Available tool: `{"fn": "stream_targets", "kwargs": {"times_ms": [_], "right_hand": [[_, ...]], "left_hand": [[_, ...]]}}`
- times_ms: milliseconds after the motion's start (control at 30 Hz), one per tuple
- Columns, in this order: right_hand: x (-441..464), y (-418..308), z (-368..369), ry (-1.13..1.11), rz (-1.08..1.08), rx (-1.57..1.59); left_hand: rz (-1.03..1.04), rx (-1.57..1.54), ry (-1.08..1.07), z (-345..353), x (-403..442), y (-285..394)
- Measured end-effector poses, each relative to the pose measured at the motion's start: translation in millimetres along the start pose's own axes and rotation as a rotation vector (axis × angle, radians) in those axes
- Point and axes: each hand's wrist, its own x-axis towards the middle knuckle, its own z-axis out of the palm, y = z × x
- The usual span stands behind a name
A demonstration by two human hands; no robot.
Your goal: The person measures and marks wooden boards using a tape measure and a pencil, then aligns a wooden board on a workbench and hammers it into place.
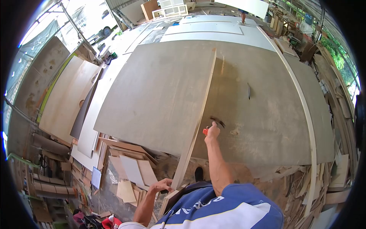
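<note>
One careless swing of the hammer [219, 121], gripped in our right hand [212, 133], could shift the strip [186, 156] on the board [160, 84] — we cannot tell whether our left hand [161, 186], at the strip's near end, grips it.

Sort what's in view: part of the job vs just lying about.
Likely in the job:
- hammer in right hand
- wooden strip at left hand
- large brown panel under the strip

Apparently lying about:
- square offcut
- leaning light-wood panel
</note>
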Motion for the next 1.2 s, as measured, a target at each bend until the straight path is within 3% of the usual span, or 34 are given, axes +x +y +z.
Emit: {"fn": "stream_targets", "kwargs": {"times_ms": [33, 67, 133, 167, 333, 400, 600, 767, 900, 1100, 1167, 1200], "right_hand": [[-5.2, 7.7, 9.0, 0.154, -0.082, 0.07], [-8.3, 10.9, 6.0, 0.155, -0.082, 0.074], [-11.0, 15.3, -5.8, -0.3, -0.138, -0.261], [-7.8, 13.6, -8.6, -0.31, -0.07, -0.189], [-12.3, 0.6, -18.1, -0.143, -0.01, -0.054], [-6.0, -7.8, -23.4, -0.04, -0.036, -0.183], [23.6, -16.2, -23.6, 0.017, -0.083, 0.013], [50.2, -39.5, -8.3, 0.086, -0.118, 0.153], [61.7, -65.8, 7.8, 0.118, -0.129, 0.195], [73.0, -65.8, 55.1, 0.195, -0.148, 0.137], [91.0, -64.5, 70.1, -0.115, -0.229, 0.061], [95.1, -69.4, 74.0, -0.121, -0.23, 0.058]], "left_hand": [[0.003, 0.035, -0.004, -3.6, 1.5, -1.7], [0.001, 0.068, -0.012, -5.4, 2.6, -4.4], [0.003, 0.073, -0.026, -14.2, 1.2, -12.8], [0.011, 0.069, -0.035, -17.1, 3.1, -18.2], [-0.05, -0.013, -0.007, -3.5, -19.8, -27.6], [-0.038, -0.018, -0.009, -2.0, -29.3, -31.6], [-0.188, -0.133, -0.072, 20.4, -77.6, -62.2], [-0.158, -0.061, -0.083, 16.3, -107.9, -111.1], [-0.341, 0.017, -0.061, 31.2, -126.2, -70.7], [-0.241, -0.149, -0.158, 14.9, -126.5, -125.5], [-0.239, -0.157, -0.167, 7.4, -126.5, -138.2], [-0.239, -0.169, -0.173, 9.0, -126.1, -132.8]]}}
